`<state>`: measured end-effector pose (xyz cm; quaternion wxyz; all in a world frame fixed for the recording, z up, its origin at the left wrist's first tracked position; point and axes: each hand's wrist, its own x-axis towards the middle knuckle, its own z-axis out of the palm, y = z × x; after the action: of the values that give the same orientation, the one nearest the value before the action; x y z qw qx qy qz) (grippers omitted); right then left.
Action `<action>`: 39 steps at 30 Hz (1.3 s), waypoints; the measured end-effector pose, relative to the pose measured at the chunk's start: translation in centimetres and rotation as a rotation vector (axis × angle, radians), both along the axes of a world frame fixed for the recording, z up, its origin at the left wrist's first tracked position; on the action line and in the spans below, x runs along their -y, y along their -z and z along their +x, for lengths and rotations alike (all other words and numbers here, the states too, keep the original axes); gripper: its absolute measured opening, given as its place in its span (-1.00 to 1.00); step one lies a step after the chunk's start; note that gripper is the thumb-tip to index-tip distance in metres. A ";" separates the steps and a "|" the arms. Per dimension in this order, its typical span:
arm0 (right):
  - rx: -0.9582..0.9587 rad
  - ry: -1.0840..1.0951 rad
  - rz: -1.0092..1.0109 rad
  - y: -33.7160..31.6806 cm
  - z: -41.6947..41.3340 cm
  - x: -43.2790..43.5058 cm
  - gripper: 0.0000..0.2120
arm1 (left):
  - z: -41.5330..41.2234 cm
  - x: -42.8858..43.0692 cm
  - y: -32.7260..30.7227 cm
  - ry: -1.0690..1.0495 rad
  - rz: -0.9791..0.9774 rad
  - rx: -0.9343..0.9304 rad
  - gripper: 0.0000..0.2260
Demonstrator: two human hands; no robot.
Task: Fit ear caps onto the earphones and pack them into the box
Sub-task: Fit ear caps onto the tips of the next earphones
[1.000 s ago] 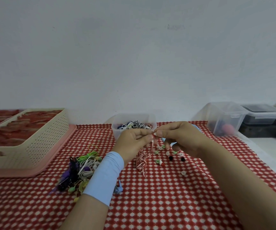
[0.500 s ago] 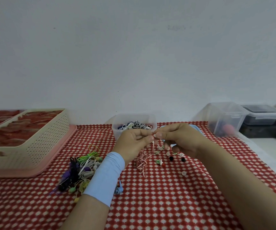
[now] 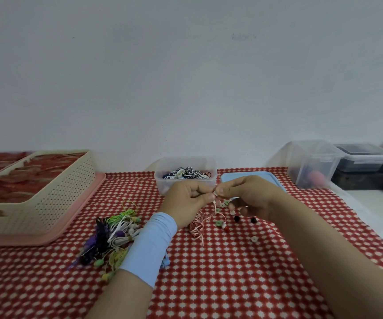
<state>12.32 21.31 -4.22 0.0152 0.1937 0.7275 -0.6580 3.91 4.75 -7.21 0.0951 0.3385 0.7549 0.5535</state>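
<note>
— What's the bench like?
— A red-and-white checked cloth covers the bench (image 3: 208, 284), with a bare white wall (image 3: 185, 77) behind.
— Anything around?
— A cream basket (image 3: 54, 192) on the left, a heap of coloured earphones (image 3: 114, 233), and loose ear caps (image 3: 253, 238) on the cloth. The clear box (image 3: 162, 183) at the back has a blue lid (image 3: 250, 177) beside it.
— And the hands?
— Fingertips meet. The left hand (image 3: 185, 203) and right hand (image 3: 252, 196) both pinch the white end of the red-and-white earphone (image 3: 215, 194), and its cord trails onto the cloth.

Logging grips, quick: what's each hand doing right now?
Left hand: pinching the earphone.
Right hand: pinching the same earphone's tip.
</note>
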 end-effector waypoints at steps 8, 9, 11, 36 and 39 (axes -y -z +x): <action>-0.183 0.058 0.103 0.1 0.0 0.4 -0.94 | 0.6 -0.4 -0.3 -0.083 0.066 0.069 -0.90; -0.210 0.049 0.167 0.1 0.0 0.5 -0.93 | 0.6 -0.4 -0.3 -0.088 0.069 0.077 -0.91; -0.245 0.026 0.268 0.0 0.0 0.5 -0.92 | 0.5 -0.4 -0.2 -0.100 0.069 0.092 -0.91; -0.390 -0.119 0.540 -0.5 0.4 -0.3 -0.95 | 0.2 0.1 -1.1 0.113 0.076 0.519 -0.87; -0.381 -0.112 0.519 -0.5 0.5 -0.3 -0.96 | 0.1 0.2 -1.1 0.120 0.076 0.536 -0.87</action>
<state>12.79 21.56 -3.75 -0.1346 0.0242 0.8703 -0.4731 4.02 4.55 -6.08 0.3114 0.2274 0.6602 0.6445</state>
